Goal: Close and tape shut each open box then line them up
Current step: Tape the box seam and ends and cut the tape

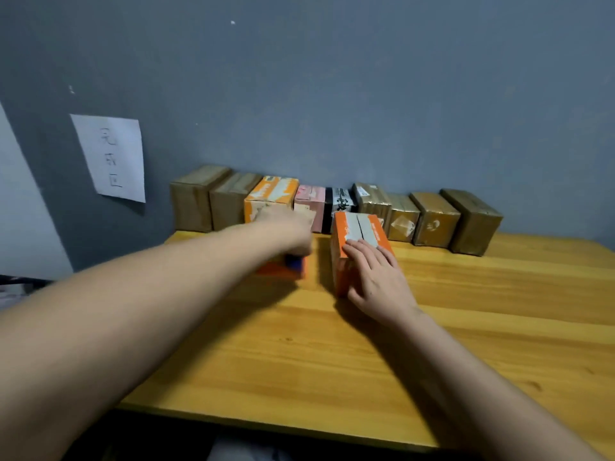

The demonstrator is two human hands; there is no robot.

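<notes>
both hands out over the counter, one on an orange box

hands first: the right hand (376, 281) lies flat with straight fingers on the near end of an orange box (357, 239), thumb down its near face. the left hand (288, 227) is blurred, reaching over an orange and blue object (286, 266) on the counter (466, 327); whether its fingers grip that object i cannot tell.

the grey wall (332, 78) fills the top of the view, with the yellow wooden counter pushed up against it. a row of boxes (332, 204) stands along the wall, side by side: two brown ones at the left, an orange one, a pink one, a black and white one, then four brown taped ones running off to the right.

the orange box under the right hand sits just in front of that row, near its middle, its top flaps closed with a seam showing down the middle.

a white paper sheet (111, 156) with handwriting hangs on the wall at the left.
</notes>
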